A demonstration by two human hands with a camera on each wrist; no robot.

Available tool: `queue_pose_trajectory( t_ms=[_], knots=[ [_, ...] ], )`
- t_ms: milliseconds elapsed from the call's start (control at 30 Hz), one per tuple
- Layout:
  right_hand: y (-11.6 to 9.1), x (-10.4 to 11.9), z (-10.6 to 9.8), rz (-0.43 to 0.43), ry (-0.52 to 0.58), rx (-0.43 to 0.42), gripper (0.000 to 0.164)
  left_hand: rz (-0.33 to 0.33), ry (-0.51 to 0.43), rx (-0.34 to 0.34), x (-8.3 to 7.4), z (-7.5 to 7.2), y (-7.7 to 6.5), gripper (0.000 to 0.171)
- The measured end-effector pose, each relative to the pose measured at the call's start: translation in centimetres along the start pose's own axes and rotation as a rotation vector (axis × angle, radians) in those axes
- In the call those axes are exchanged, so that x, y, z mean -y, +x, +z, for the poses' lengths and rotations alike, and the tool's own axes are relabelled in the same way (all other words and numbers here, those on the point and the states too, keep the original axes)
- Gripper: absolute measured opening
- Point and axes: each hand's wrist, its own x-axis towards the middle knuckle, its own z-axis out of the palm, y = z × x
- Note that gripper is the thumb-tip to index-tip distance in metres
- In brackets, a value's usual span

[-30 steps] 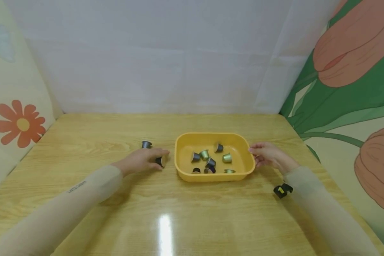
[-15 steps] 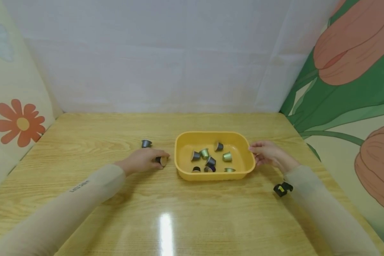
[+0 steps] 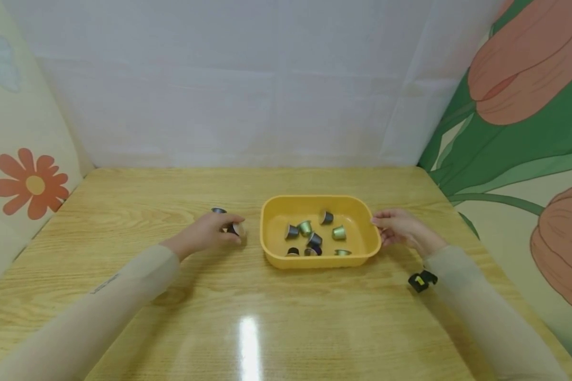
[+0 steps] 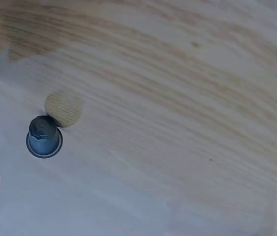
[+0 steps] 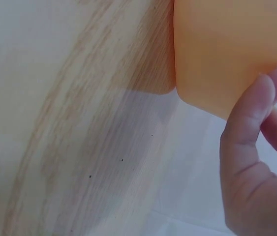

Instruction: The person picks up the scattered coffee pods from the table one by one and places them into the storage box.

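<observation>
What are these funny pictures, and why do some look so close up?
A person wears three small cameras: one on the head and one on each wrist. The head picture shows a wooden table with a yellow tray holding several little coffee capsules. The left hand pinches one capsule just left of the tray. The right hand holds the tray's right edge. The left wrist picture looks down at another capsule, a blue one, standing alone on the table. The right wrist picture shows fingers against the tray's orange-yellow wall, very near.

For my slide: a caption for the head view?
Left hand pinches a capsule; right hand holds the tray.
</observation>
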Motion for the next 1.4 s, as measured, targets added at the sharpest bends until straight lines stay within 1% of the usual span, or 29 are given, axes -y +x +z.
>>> queue_pose_trajectory(
  t_ms=[133,267,367,500,600,733,833,1033,1200,1400],
  knots=[
    [-0.1,0.1,0.0,-0.002,0.003,0.001,0.04,0.011,-0.018,-0.02,-0.2,-0.2,-0.2,0.057],
    [-0.2,0.2,0.1,-0.003,0.004,0.004,0.039,0.012,-0.009,-0.046,-0.4,-0.4,-0.4,0.058],
    [-0.2,0.3,0.2,-0.003,0.001,0.006,0.037,0.016,-0.012,-0.052,-0.7,-0.7,-0.6,0.058],
    [-0.2,0.4,0.2,-0.002,0.001,0.006,0.035,0.01,-0.033,-0.05,-1.4,-1.1,-0.7,0.057],
    [-0.3,0.4,0.2,-0.002,0.001,0.007,0.035,0.006,-0.051,-0.063,-1.9,-1.4,-0.9,0.056],
    [-0.4,0.4,0.2,-0.003,-0.001,0.007,0.038,0.021,-0.075,-0.078,-2.5,-1.9,-0.9,0.055],
    [-0.4,0.5,0.1,-0.008,0.004,0.006,0.038,0.035,-0.068,-0.073,-3.0,-2.1,-0.6,0.056],
    [-0.3,0.5,0.1,-0.007,0.01,0.007,0.036,0.042,-0.044,-0.042,-3.8,-2.6,0.1,0.056],
    [-0.3,0.5,0.2,-0.011,0.004,0.009,0.035,0.054,-0.051,-0.032,-4.5,-2.8,0.9,0.056],
    [-0.4,0.4,0.2,-0.014,0.008,0.017,0.035,0.049,-0.048,-0.015,-5.6,-2.9,2.0,0.058]
  ],
)
